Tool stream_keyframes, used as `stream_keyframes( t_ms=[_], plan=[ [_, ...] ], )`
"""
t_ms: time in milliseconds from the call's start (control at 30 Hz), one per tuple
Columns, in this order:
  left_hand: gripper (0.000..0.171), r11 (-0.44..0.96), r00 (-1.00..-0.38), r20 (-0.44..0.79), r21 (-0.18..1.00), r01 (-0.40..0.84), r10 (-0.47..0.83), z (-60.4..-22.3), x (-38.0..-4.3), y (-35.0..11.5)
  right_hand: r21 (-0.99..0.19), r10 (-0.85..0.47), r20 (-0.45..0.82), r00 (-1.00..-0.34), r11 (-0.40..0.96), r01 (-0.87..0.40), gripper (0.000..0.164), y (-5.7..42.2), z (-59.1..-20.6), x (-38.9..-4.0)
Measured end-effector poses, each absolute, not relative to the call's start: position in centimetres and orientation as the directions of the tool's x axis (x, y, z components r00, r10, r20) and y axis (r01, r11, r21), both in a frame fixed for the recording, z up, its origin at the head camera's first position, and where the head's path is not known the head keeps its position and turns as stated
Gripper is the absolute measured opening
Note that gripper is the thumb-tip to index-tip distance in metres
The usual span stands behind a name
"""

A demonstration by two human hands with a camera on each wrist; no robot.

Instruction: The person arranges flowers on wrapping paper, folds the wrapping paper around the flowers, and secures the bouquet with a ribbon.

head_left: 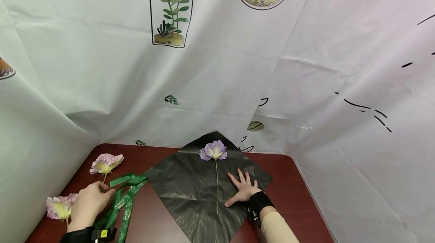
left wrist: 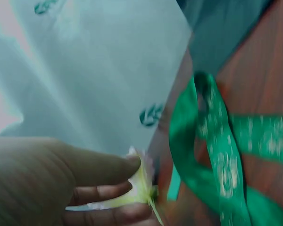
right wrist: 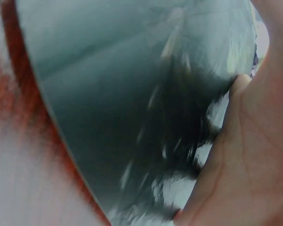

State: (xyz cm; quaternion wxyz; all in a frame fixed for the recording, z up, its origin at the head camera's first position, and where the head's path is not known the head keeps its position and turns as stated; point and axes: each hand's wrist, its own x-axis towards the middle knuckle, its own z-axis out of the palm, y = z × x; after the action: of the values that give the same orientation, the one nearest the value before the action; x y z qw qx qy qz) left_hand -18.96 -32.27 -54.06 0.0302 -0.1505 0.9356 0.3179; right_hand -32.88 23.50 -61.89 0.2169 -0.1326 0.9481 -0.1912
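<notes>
My right hand lies on a sheet of black wrapping paper with its fingers spread. Just left of its thumb runs the thin stem of a purple artificial flower placed on the sheet. In the right wrist view, the palm rests over the dark paper. My left hand reaches to the stem of a pink artificial flower on the table. In the left wrist view, the thumb and fingers stand apart in front of the pink flower, its stem right beside the fingertips.
Loops of green patterned ribbon lie just right of the left hand. Another pink flower lies at the left, partly hidden by that hand. White printed cloth hangs behind and beside the dark red table.
</notes>
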Motion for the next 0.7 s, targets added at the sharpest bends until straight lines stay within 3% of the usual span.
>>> stream_keyframes(
  t_ms=[167,400,700],
  plan=[
    [0.035,0.762,-0.933,-0.212,0.539,-0.360,-0.291,-55.0,-18.3,-33.8,-0.407,-0.327,-0.361,-0.873,0.898,-0.168,0.134,23.4,-61.9,-32.9],
    [0.030,0.775,-0.924,-0.190,0.504,-0.382,-0.332,-56.5,-17.9,-34.7,-0.424,-0.340,-0.318,-0.885,0.886,-0.188,0.133,23.3,-61.9,-32.7],
    [0.043,0.778,-0.906,-0.231,0.465,-0.422,-0.354,-57.4,-18.6,-35.5,-0.460,-0.371,-0.283,-0.885,0.862,-0.214,0.133,23.8,-62.7,-33.0]
  ],
)
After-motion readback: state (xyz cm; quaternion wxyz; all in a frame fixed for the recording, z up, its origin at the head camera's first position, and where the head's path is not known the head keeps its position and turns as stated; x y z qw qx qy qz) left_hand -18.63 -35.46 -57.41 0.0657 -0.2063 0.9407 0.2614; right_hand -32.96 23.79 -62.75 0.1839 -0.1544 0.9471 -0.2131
